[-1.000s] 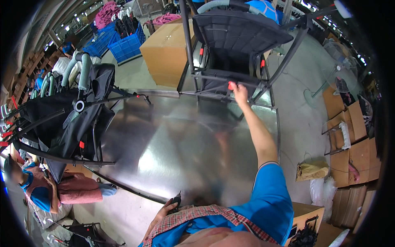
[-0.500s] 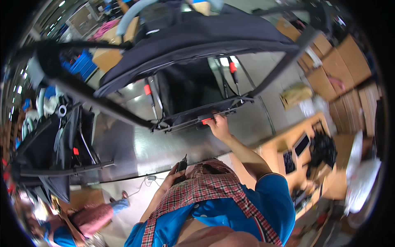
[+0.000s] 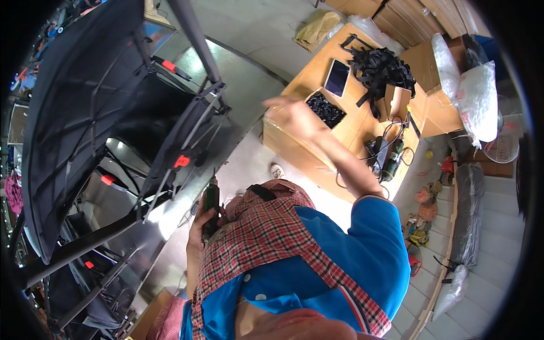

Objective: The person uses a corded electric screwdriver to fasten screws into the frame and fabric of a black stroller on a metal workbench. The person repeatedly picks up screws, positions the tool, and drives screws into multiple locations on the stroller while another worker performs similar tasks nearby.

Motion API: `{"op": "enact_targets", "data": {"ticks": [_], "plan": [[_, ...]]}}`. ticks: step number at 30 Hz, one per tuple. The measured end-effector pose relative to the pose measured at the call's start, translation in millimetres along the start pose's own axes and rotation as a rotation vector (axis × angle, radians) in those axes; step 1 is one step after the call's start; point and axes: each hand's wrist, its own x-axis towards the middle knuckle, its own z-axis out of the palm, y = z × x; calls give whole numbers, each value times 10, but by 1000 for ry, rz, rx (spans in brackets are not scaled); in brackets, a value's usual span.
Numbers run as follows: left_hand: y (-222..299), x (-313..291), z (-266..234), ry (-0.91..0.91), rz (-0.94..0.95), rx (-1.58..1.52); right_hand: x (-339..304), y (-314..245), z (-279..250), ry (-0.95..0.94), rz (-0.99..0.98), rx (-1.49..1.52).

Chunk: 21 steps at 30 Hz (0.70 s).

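From my end, the left hand (image 3: 199, 222) is wrapped round a dark driver (image 3: 211, 198), while the right hand (image 3: 296, 118), too blurred to tell how open or whether loaded, is near the boxed small black parts (image 3: 325, 110) on the worktop (image 3: 309, 80), seemingly a reach calling for a careful pinch.

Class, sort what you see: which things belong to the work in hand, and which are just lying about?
Seem part of the work:
power driver, gripped by the left hand
black fabric-covered frame, beside it
open box of small black parts, near the blurred right hand

Seem just lying about:
phone
fan
clear plastic bag
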Motion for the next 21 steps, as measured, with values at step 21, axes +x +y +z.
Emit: {"op": "enact_targets", "data": {"ticks": [21], "plan": [[-454,620,1041,195,-74,42,-1225,1284,-836,-553,1335,858]]}}
